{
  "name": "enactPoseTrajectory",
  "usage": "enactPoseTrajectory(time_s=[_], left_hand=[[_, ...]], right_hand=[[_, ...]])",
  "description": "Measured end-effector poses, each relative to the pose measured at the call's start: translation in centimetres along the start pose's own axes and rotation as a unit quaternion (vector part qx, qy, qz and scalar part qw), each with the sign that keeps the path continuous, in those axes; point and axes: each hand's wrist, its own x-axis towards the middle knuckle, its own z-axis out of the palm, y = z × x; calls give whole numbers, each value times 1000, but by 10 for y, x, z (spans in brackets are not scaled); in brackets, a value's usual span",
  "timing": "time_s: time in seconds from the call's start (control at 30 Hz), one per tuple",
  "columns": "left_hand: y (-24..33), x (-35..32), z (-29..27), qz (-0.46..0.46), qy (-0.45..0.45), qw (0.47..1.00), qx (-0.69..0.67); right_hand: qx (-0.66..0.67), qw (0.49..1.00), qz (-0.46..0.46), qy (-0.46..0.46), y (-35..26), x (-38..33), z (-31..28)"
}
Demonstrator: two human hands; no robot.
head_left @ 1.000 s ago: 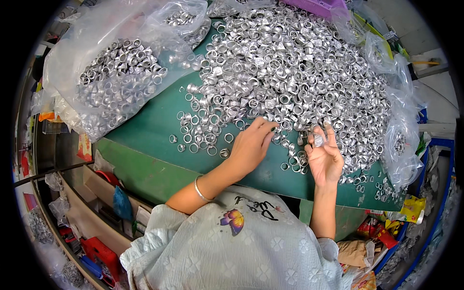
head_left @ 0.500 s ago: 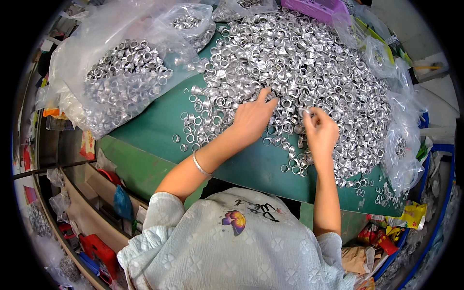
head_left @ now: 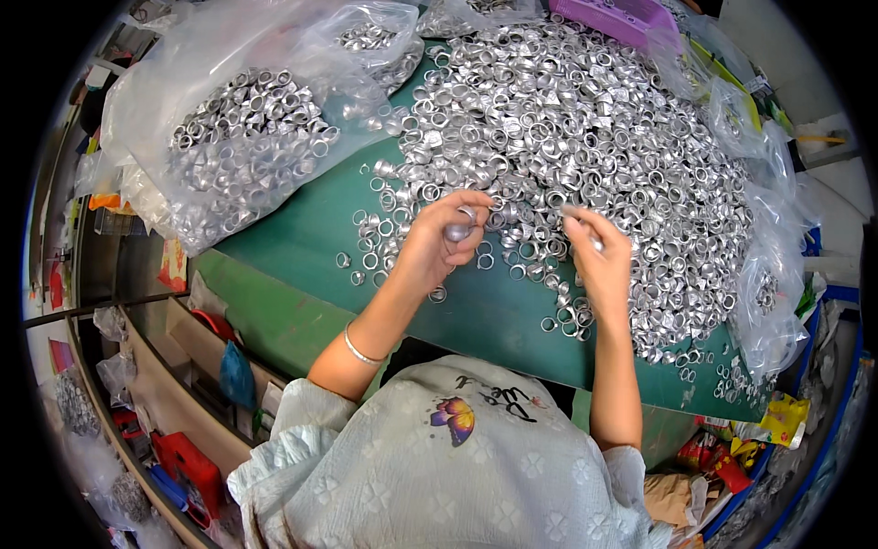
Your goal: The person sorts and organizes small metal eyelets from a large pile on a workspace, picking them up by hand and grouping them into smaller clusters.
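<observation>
A broad heap of silver metal rings covers the green tabletop. My left hand is raised above the heap's near left part, its palm turned partly up. Its fingers are curled round a silver ring. To its right, my right hand hovers over the rings with thumb and fingertips together. They pinch a small, blurred silver ring, and another bit of shiny metal shows beside the fingers. A bracelet circles my left wrist.
Clear plastic bags of rings stand at the left. A purple basket sits at the far edge of the heap, with crumpled plastic along the right. Open drawers lie lower left; colourful packets lie lower right.
My left hand has drawn back from the heap toward me and turned palm up, now with a silver ring in its fingers. My right hand has shifted only slightly.
</observation>
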Motion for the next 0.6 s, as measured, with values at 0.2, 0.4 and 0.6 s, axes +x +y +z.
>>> enactPoseTrajectory(time_s=[0.2, 0.4, 0.6], left_hand=[[9, 18, -15, 255, 124, 817, 503], [13, 38, -9, 303, 86, 510, 801], [28, 38, -23, 292, 40, 773, 561]], right_hand=[[-428, 880, -199, 56, -6, 35, 49], [-436, 882, -174, 35, -8, 30, 46], [-372, 911, -177, 11, -19, 32, 50]])
